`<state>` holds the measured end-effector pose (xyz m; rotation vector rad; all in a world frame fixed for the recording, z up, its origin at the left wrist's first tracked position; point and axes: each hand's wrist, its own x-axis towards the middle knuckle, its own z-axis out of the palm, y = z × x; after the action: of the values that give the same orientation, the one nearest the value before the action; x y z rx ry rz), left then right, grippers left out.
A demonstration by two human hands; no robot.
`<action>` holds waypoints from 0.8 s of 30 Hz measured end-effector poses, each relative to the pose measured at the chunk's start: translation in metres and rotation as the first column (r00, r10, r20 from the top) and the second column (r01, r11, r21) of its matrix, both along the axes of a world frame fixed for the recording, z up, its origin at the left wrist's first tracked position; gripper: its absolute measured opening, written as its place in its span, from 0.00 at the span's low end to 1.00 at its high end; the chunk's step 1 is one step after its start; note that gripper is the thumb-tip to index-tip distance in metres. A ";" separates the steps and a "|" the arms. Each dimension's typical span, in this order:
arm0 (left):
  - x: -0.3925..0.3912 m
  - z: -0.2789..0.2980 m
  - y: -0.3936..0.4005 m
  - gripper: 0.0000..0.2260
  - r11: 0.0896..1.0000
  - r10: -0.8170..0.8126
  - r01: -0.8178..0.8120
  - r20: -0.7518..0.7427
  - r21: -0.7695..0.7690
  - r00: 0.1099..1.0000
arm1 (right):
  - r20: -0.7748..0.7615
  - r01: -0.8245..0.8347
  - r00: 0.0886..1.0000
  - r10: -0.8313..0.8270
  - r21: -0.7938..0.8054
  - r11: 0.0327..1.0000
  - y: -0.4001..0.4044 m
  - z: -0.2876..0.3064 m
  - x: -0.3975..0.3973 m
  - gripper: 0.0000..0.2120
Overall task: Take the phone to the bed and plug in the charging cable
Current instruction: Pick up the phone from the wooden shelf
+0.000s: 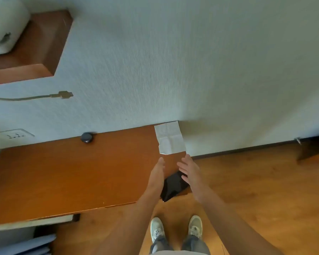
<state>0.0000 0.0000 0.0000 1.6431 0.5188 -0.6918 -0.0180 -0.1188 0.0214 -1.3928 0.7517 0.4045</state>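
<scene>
A black phone (173, 186) lies flat at the right end of a brown wooden desk (72, 175), near its front corner. My left hand (157, 173) hovers just left of the phone, fingers straight and together, partly covering its left edge. On the phone's right side, my right hand (189, 173) is spread open with its fingers over the top right corner. Neither hand grips the phone. A pale cable with a plug end (63, 94) hangs in front of the wall at the left, well above the desk. No bed is in view.
A creased white paper (170, 138) lies at the desk's back right corner against the textured wall. A small dark round object (87, 137) sits at the desk's back edge. A wall socket (15, 134) is at far left, below a wooden shelf (35, 52). Wood floor extends right.
</scene>
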 end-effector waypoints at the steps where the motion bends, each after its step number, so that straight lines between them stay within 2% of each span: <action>1: -0.002 -0.002 0.000 0.27 1.000 0.023 -0.023 -0.018 -0.015 1.000 | -0.001 0.001 1.000 -0.001 -0.008 1.000 0.000 0.000 -0.001 0.29; 4: -0.007 -0.013 0.000 0.26 0.997 0.058 -0.061 -0.061 -0.039 0.996 | -0.016 -0.009 1.000 0.009 -0.026 1.000 0.002 0.000 -0.002 0.28; 6: -0.010 -0.020 -0.002 0.25 1.000 0.005 -0.006 -0.048 -0.012 0.999 | -0.034 -0.013 0.999 0.012 -0.039 0.999 0.003 -0.001 -0.001 0.28; 8: -0.013 -0.029 0.000 0.21 0.986 -0.130 0.124 0.053 0.111 0.990 | -0.036 -0.022 0.999 0.020 -0.047 0.999 0.003 -0.002 -0.002 0.28; 10: -0.016 -0.039 0.005 0.17 0.893 -0.362 0.291 0.163 0.344 0.918 | -0.039 -0.023 0.999 0.021 -0.062 0.998 0.002 -0.005 -0.004 0.26; 12: -0.019 -0.047 0.009 0.19 0.746 -0.571 0.407 0.193 0.528 0.798 | -0.034 -0.018 0.999 0.015 -0.069 0.997 0.002 -0.005 -0.005 0.25; 15: -0.024 -0.058 0.009 0.24 0.570 -0.739 0.469 0.171 0.675 0.652 | -0.025 -0.028 0.999 0.025 -0.089 0.996 0.004 -0.002 -0.006 0.24; 21: -0.034 -0.073 0.003 0.29 0.510 -0.767 0.428 0.169 0.746 0.619 | -0.017 -0.037 0.999 0.035 -0.116 0.993 0.002 0.003 -0.010 0.22; 24: -0.035 -0.079 0.006 0.28 0.451 -0.806 0.401 0.170 0.797 0.568 | -0.012 -0.035 0.999 0.034 -0.107 0.994 0.000 0.005 -0.015 0.21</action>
<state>-0.0354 0.0061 -0.0787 2.7132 -0.3995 -0.5316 -0.0334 -0.1185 0.0264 -1.5068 0.7678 0.4035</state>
